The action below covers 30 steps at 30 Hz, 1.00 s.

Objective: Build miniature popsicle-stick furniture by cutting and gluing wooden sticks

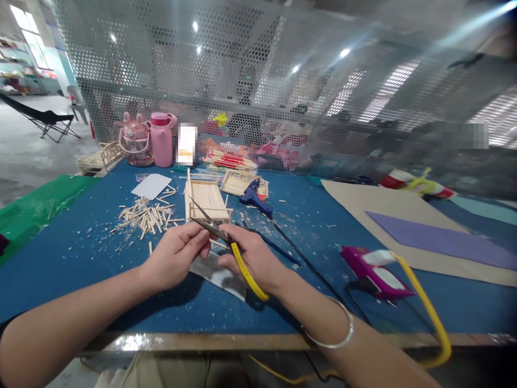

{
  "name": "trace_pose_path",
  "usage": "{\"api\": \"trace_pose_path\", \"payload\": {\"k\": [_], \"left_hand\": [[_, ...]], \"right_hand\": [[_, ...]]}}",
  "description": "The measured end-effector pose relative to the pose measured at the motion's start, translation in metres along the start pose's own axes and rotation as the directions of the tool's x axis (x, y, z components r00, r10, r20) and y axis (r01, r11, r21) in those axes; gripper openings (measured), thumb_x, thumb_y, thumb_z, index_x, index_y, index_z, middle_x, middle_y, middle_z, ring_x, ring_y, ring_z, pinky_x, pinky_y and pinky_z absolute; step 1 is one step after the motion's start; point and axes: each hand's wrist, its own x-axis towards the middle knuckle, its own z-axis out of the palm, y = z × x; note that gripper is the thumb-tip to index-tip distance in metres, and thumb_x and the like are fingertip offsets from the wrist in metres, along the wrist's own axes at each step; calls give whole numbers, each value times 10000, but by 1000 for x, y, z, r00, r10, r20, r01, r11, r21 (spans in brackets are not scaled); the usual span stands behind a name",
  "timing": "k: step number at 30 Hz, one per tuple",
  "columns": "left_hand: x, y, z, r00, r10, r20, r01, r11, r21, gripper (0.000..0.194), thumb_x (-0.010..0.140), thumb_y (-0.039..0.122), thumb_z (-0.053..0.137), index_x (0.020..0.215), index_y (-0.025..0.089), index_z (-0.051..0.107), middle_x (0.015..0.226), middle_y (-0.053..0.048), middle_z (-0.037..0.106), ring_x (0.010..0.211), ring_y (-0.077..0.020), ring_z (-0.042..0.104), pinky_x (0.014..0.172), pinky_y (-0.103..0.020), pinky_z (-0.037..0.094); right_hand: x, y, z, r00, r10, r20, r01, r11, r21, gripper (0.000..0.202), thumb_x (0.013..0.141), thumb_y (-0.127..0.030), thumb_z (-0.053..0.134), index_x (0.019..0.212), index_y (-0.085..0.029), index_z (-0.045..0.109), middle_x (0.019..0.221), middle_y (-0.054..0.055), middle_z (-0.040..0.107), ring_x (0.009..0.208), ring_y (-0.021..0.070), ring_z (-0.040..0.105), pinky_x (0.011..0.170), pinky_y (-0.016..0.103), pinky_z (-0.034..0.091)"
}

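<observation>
My right hand (252, 256) grips a pair of scissors (245, 272) with yellow handles, the dark blades apart and pointing up and left. Close to the blades, my left hand (177, 250) has its thumb and fingers pinched together; what they hold, if anything, is too small to name. Just beyond both hands stands a small model made of wooden sticks (208, 196), with a slatted base and raised side rails. Under the hands lies a grey-white sheet (226, 280). To the left is a heap of short cut sticks (147, 215).
A blue glue gun (256, 199) lies right of the model, its cord trailing toward me. Farther right is a magenta power strip (377, 275) with a yellow cable. Pink bottles (162, 140) stand at the back before a perforated metal screen (250, 70). Purple sheet (440, 237) lies at right.
</observation>
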Motion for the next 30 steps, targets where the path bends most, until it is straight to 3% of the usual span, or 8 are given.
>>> {"api": "trace_pose_path", "payload": {"k": [7,15,17,22,30], "left_hand": [[3,-1,1,1000,-11,3,11,999,-34,397,903,389,375,591,176,495,494,54,383,437,-76,288,440,-206,247],[0,-2,11,992,-120,44,127,958,-259,485,837,571,431,574,167,478,482,50,374,430,-68,298,421,-207,242],[0,-1,13,995,-96,14,96,967,-236,482,852,550,430,562,166,470,467,48,392,422,-68,330,430,-206,276],[-2,0,14,995,-69,-76,48,967,-251,353,847,462,496,694,151,561,625,-16,609,566,-114,555,560,-222,444],[-3,2,14,991,-92,-97,67,970,-232,266,840,362,513,702,147,589,621,-15,618,550,-124,595,555,-228,482]], "right_hand": [[1,-3,-7,998,64,10,-62,983,-175,539,812,-643,446,1008,-159,579,882,94,640,796,202,575,702,319,448],[2,-11,10,992,97,-84,-107,986,-124,635,760,-710,441,1067,-160,528,884,85,552,805,213,505,728,350,434],[2,-12,13,989,107,-105,-119,986,-121,655,750,-713,451,1073,-148,525,889,91,542,811,218,497,735,358,430],[1,-18,14,991,105,-88,-112,991,-76,597,731,-701,501,1003,-170,527,860,70,551,799,205,490,720,339,428],[2,-21,8,989,113,-91,-127,979,-159,657,659,-714,574,1017,-165,542,866,80,537,806,219,486,738,363,432]]}}
